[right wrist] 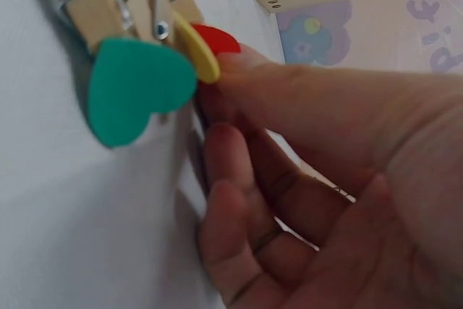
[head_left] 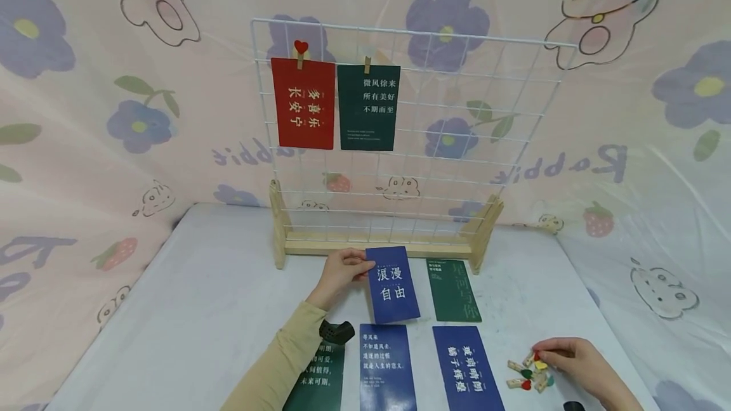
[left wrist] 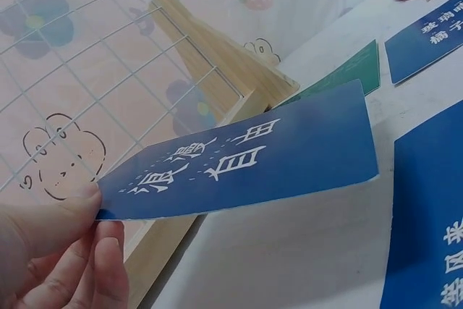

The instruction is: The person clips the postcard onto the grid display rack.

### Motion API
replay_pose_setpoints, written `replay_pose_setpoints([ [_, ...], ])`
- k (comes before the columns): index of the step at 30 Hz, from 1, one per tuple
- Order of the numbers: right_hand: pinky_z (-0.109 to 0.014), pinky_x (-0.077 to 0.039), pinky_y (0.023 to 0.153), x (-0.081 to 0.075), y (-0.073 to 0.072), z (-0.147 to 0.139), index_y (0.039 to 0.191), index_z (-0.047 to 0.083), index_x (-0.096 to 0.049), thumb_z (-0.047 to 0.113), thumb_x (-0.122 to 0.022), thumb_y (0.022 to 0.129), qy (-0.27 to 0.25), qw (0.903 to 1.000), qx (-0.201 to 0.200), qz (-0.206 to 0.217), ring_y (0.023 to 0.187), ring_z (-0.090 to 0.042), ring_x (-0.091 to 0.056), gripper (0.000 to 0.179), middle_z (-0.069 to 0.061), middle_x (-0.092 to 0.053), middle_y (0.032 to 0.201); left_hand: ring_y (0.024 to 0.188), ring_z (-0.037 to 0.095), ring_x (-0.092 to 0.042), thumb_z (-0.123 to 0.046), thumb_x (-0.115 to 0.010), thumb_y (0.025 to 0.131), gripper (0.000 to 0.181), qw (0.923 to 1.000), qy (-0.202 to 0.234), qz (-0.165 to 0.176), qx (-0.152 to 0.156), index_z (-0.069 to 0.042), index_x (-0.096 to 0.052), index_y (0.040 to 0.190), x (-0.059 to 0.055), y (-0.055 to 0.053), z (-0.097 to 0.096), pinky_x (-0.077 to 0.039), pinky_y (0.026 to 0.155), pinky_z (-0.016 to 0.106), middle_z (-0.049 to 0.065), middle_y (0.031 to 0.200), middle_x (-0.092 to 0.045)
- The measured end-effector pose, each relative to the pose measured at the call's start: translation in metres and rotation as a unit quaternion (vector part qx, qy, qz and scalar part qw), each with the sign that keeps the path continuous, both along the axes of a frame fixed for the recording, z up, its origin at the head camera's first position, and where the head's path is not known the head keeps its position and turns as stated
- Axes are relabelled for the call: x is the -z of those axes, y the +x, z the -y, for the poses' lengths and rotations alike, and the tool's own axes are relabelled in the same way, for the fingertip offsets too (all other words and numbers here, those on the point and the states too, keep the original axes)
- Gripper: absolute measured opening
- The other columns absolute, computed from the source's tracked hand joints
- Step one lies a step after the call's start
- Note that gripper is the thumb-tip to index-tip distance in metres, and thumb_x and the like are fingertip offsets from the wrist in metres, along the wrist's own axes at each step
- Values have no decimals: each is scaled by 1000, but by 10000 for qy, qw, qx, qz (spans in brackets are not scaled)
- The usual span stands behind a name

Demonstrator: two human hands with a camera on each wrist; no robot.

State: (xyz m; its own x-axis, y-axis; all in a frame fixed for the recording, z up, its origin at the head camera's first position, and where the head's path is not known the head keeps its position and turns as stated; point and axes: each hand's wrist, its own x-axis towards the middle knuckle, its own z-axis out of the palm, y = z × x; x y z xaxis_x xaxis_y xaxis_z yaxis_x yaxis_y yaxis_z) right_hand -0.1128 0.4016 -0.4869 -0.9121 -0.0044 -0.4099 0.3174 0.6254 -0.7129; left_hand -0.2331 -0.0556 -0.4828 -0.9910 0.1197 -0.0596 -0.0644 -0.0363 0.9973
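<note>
A blue card with white characters (head_left: 394, 307) is pinched at its upper left edge between the thumb and fingers of my left hand (head_left: 338, 273). The left wrist view shows this card (left wrist: 289, 171) lifted off the table. Over a small pile of wooden clothespins (head_left: 521, 384), my right hand (head_left: 585, 361) pinches a clothespin with a red heart (right wrist: 217, 37). Close by it in the right wrist view are a yellow piece (right wrist: 199, 52) and a green heart (right wrist: 137, 88), each on a clothespin. The far side of the pinching fingertips is hidden.
A white wire grid (head_left: 457, 160) stands upright in a wooden base (head_left: 377, 248). Clipped to it are a red card (head_left: 305, 132) and a green card (head_left: 354, 113). On the white table lie another green card (head_left: 448, 300) and blue cards (head_left: 385, 392), (head_left: 457, 335).
</note>
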Motion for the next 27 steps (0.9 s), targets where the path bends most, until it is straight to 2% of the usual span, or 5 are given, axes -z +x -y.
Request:
replay_pose_setpoints([
  [4, -38, -53, 79, -1, -3, 0, 105, -4, -69, 19, -70, 88, 156, 9998, -63, -74, 89, -18, -64, 29, -12, -70, 100, 68, 20, -67, -5, -75, 82, 25, 10000, 40, 0, -45, 6, -64, 102, -1, -1, 1, -57, 65, 31, 13, 83, -70],
  [10, -40, -52, 80, -1, -3, 3, 103, -3, -70, 20, -71, 87, 263, 9993, 250, -1, 88, -18, -63, 27, -10, -70, 99, 66, 16, -66, -4, -75, 82, 23, 10000, 8, -6, -68, 5, -64, 100, -4, -1, 2, -57, 63, 28, 12, 83, -70],
  [15, -32, -51, 72, -3, -3, 4, 102, -3, -68, 17, -67, 90, 238, 9994, 240, -82, 84, -17, -60, 24, -9, -69, 98, 66, 16, -66, -4, -75, 82, 23, 9999, -31, -28, -99, 5, -64, 100, -7, -1, 4, -57, 63, 28, 12, 83, -70],
  [19, -30, -49, 66, -4, -4, 6, 102, -3, -66, 15, -63, 93, 178, 9992, 356, -84, 82, -18, -57, 21, -8, -68, 98, 69, 19, -67, -5, -75, 83, 25, 10000, -36, -22, -62, 6, -64, 103, -7, 0, 7, -58, 66, 32, 15, 86, -71],
  [27, -29, -54, 70, -14, -10, 10, 105, -6, -62, 11, -58, 95, 87, 9988, 291, -388, 85, -18, -61, 21, -12, -68, 102, 71, 18, -67, -8, -75, 83, 26, 9998, -36, -64, -158, 4, -64, 104, -10, 2, 14, -57, 68, 32, 15, 88, -70],
])
